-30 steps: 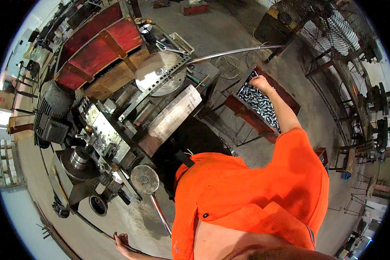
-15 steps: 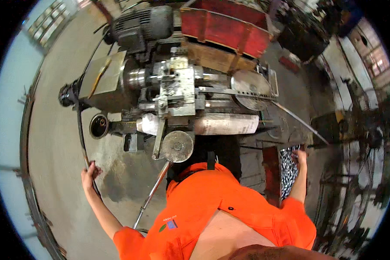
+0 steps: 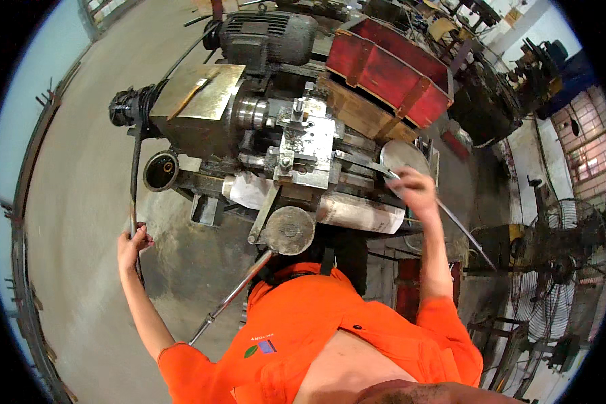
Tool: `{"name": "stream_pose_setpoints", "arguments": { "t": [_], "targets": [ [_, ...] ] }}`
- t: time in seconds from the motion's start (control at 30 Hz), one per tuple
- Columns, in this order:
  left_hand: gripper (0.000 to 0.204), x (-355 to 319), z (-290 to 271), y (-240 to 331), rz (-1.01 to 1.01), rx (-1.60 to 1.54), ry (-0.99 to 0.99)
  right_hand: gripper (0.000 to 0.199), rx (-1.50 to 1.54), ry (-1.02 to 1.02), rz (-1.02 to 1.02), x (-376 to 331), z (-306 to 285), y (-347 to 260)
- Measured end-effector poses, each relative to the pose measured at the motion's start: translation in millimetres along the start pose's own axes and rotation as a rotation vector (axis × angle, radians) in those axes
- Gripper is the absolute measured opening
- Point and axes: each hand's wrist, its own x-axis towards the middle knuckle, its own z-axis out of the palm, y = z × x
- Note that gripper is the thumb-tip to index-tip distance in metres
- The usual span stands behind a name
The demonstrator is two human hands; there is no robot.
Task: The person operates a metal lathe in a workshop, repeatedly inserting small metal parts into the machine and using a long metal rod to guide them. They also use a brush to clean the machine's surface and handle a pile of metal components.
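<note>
On the left, my left hand [image 3: 135,244] is closed around a long dark lever [image 3: 135,182] that runs up to the black hub of the machine. My right hand [image 3: 416,193] is raised at the right end of a perforated metal bar [image 3: 358,160], over a round metal disc [image 3: 404,156]. Its fingers are pinched together and slightly blurred; whatever they hold is too small to name. Left of the bar sits the machine's metal slide block [image 3: 308,149]. A red box [image 3: 408,286] stands below my right forearm, which hides part of it.
Behind the machine are an electric motor [image 3: 268,37] and a large red bin [image 3: 387,67]. A second round disc [image 3: 289,230] on an arm sits close before my waist, with a slanting metal rod [image 3: 229,299] below it. A caged fan [image 3: 552,296] stands at the right.
My right hand has left the box of small metal pieces and risen to the end of the perforated bar. My left hand remains on the lever. The whole view has turned somewhat.
</note>
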Motion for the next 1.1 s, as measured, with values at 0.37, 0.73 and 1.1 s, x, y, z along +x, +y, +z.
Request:
{"name": "stream_pose_setpoints", "arguments": {
  "t": [0.37,0.73,1.1],
  "targets": [
    [0.029,-2.5,1.3,4.2,0.034,0.056,0.009,0.022,-0.737,-0.352,-0.488,202.5,177.0,-99.3],
    [0.028,-12.4,7.3,13.2,0.023,0.039,0.036,0.028,-0.485,-0.366,-0.194,200.0,191.0,-88.7],
    [0.036,-49.4,6.8,12.9,0.076,0.818,0.294,0.030,-0.386,-0.350,-0.117,209.4,194.1,-94.8]
  ]
}}
